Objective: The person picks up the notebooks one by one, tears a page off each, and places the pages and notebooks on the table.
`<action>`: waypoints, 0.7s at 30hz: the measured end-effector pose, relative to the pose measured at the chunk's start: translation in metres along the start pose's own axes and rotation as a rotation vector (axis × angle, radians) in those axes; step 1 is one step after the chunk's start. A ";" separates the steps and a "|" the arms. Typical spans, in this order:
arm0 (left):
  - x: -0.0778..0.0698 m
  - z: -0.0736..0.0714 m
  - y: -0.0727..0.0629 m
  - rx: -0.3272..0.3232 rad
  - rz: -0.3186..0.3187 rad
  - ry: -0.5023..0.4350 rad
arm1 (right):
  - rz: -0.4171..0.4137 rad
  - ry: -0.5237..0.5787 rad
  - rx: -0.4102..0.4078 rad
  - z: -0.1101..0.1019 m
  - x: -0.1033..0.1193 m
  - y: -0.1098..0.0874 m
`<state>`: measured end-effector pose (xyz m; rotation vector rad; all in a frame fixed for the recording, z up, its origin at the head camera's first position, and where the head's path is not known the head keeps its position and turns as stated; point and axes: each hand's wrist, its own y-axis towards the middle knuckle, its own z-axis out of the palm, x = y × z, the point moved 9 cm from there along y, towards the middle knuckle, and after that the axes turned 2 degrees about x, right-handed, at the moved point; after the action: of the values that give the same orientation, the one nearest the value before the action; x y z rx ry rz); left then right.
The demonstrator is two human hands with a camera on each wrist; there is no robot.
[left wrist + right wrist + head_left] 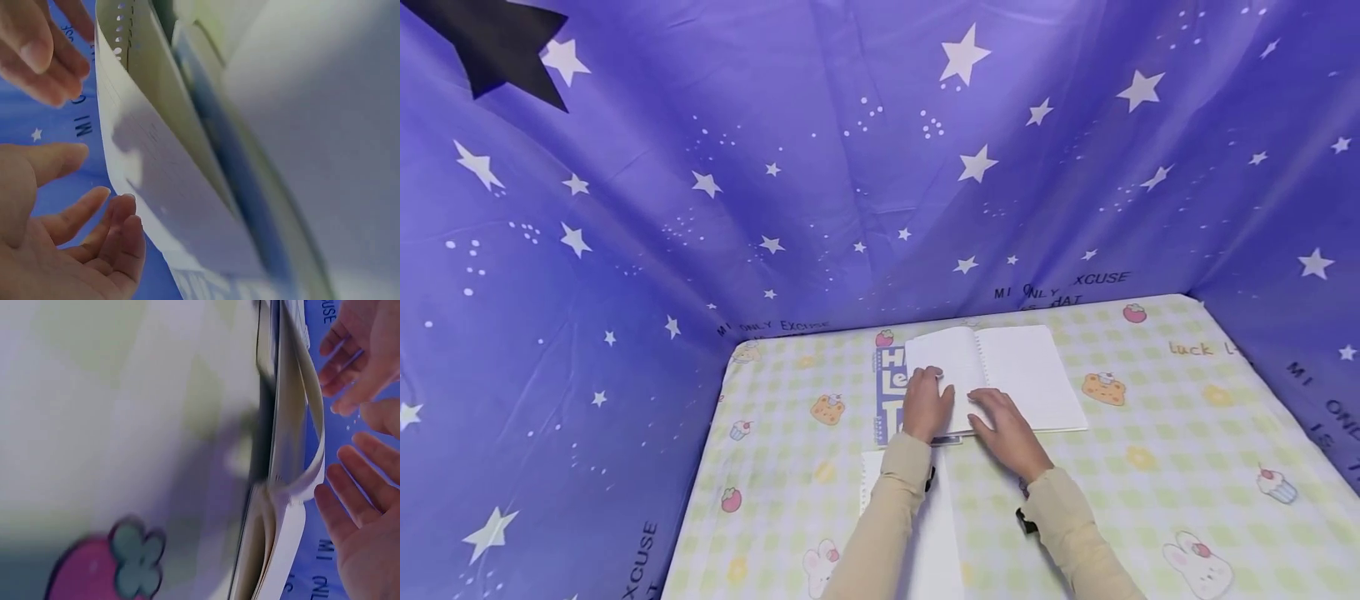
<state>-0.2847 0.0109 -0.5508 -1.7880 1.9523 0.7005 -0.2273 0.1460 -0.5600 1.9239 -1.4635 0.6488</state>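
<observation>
An open notebook (1026, 367) with white pages and a row of binding holes or rings down its middle lies near the back of the table. Over its left page is my left hand (927, 406), fingers bent loosely. My right hand (1009, 433) hovers at the lower edge by the spine, fingers spread. Under the notebook's left side shows a blue cover (891, 400) with big white letters. In the left wrist view, the left fingertips (125, 203) are right at the curved page (144, 150). The right wrist view shows the right hand (362, 512) with nothing gripped.
A white sheet or pad (936, 525) with holes along its left edge lies in front, partly under the left forearm. The checked tablecloth (775, 517) carries cartoon prints. A purple star-patterned curtain (850, 167) borders the table at the back and sides.
</observation>
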 end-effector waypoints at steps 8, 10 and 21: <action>-0.019 0.014 0.032 0.067 0.072 0.082 | 0.104 -0.059 0.000 -0.011 -0.024 -0.014; -0.022 0.018 0.039 0.086 0.078 0.109 | 0.116 -0.051 0.003 -0.011 -0.027 -0.020; -0.037 0.032 0.064 0.097 0.074 0.211 | -0.037 -0.180 0.005 0.003 -0.006 -0.037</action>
<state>-0.3457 0.0634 -0.5481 -1.8010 2.1583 0.4458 -0.1932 0.1542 -0.5730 2.0526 -1.5308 0.4731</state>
